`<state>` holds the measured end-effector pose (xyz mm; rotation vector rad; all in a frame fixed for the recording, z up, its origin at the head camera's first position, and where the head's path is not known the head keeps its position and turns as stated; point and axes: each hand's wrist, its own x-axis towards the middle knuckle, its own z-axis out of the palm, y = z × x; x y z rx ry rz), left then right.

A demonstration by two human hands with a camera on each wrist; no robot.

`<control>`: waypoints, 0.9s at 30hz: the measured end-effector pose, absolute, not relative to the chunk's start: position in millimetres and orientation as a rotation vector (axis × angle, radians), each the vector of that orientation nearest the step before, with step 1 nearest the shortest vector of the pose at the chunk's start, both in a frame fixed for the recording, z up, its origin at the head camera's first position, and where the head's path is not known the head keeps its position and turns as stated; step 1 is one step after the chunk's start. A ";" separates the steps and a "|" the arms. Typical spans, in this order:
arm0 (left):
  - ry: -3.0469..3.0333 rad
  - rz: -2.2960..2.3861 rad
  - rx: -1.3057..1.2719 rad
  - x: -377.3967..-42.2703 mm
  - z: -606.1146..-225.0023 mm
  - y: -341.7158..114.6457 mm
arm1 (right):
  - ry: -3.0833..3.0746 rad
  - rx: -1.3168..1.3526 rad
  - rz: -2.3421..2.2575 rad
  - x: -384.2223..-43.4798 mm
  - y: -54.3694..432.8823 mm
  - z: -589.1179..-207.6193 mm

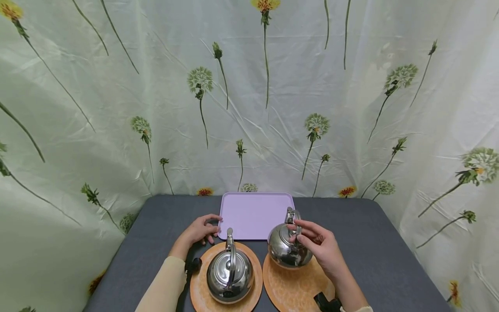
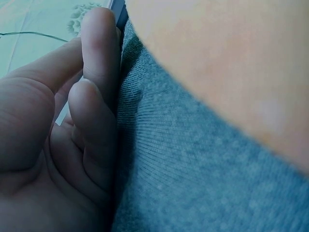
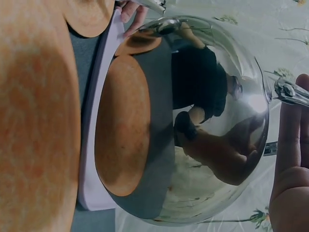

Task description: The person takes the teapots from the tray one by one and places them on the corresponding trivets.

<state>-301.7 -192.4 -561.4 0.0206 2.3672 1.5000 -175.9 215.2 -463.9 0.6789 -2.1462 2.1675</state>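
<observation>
A shiny steel kettle hangs from my right hand, whose fingers and thumb grip its upright handle. The right wrist view shows the kettle raised above a round orange board, near the lilac tray. At the tray's left edge rests my left hand, fingertips right at the rim and fingers loosely bent. A second steel kettle, its handle standing up, sits on the left round orange board. In the left wrist view my left hand lies low beside the grey cloth.
Dark grey cloth covers the table. Behind it and at both sides hangs a pale curtain printed with dandelions. The two round boards lie side by side at the front, with the tray behind them.
</observation>
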 end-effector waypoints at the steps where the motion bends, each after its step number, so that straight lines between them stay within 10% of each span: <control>1: 2.367 1.499 0.018 -301.7 -560.9 -192.1 | -2.151 0.685 2.166 -174.9 216.8 -464.9; 27: 2.363 1.503 0.003 -299.8 -558.6 -191.1 | -2.048 0.818 2.237 -140.3 240.2 -484.1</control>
